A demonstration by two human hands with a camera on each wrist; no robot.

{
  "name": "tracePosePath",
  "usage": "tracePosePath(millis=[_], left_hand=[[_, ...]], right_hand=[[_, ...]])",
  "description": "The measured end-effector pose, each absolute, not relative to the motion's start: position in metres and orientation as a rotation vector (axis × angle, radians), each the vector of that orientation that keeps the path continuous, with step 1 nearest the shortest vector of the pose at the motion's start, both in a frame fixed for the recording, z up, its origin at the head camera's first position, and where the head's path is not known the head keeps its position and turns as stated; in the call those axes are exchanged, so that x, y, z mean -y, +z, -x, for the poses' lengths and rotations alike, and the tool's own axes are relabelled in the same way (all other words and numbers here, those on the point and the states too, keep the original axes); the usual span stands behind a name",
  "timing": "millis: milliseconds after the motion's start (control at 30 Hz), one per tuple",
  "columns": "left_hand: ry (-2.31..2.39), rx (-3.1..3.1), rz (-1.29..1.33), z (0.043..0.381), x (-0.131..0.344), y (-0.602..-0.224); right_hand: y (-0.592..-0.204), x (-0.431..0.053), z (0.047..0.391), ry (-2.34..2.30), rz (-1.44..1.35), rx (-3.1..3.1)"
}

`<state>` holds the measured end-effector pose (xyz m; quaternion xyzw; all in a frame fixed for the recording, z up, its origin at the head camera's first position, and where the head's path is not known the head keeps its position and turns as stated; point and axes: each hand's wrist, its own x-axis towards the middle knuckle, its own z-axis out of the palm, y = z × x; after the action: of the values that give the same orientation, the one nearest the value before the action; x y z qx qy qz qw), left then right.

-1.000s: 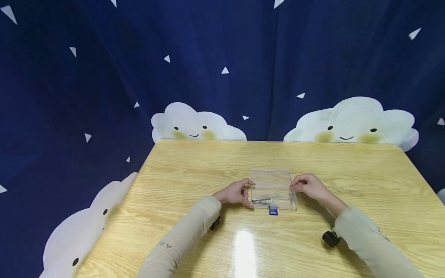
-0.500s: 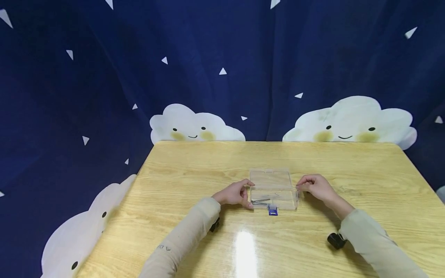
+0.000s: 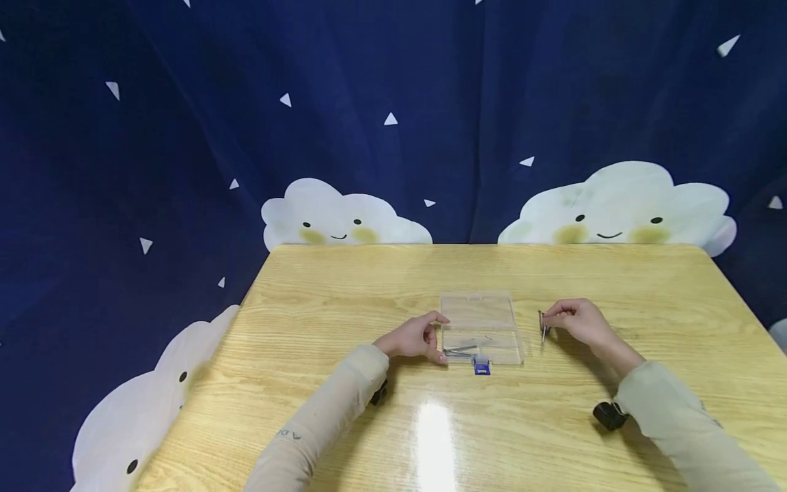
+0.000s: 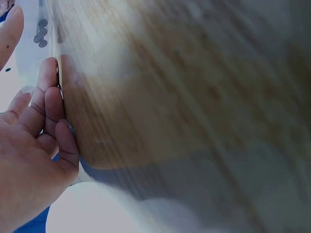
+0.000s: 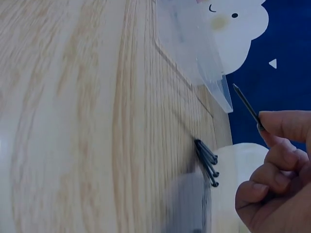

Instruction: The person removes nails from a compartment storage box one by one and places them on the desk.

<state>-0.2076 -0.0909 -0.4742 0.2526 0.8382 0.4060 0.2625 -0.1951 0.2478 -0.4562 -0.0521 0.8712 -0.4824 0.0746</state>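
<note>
A clear plastic box [image 3: 515, 355] with a blue latch [image 3: 482, 369] lies with its lid raised back. My left hand [image 3: 410, 337] holds the box's left end, thumb at the front corner and index finger near the hinge. Several nails [image 3: 461, 352] lie inside at the left, their round heads [image 4: 42, 33] visible in the left wrist view. To the right of the box, my right hand [image 3: 581, 321] pinches one nail [image 5: 248, 107] between thumb and index finger, point away from the palm. Below it, several dark nails [image 5: 207, 162] lie bunched on the table.
The wooden table [image 3: 344, 287] extends around the box on all sides. A dark blue curtain [image 3: 369, 82] with white clouds hangs behind its far edge. Black wrist cameras [image 3: 610, 415] sit under the sleeves.
My right hand has moved right from the box's right end, over the table, with the nail in its fingers. The left hand has stayed at the box.
</note>
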Motion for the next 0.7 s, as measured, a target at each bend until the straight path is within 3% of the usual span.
tracePosePath(millis=[700], left_hand=[[1.088, -2.272, -0.67, 0.208, 0.091, -0.473]], right_hand=[[-0.474, -0.275, 0.21, -1.335, -0.034, -2.705]])
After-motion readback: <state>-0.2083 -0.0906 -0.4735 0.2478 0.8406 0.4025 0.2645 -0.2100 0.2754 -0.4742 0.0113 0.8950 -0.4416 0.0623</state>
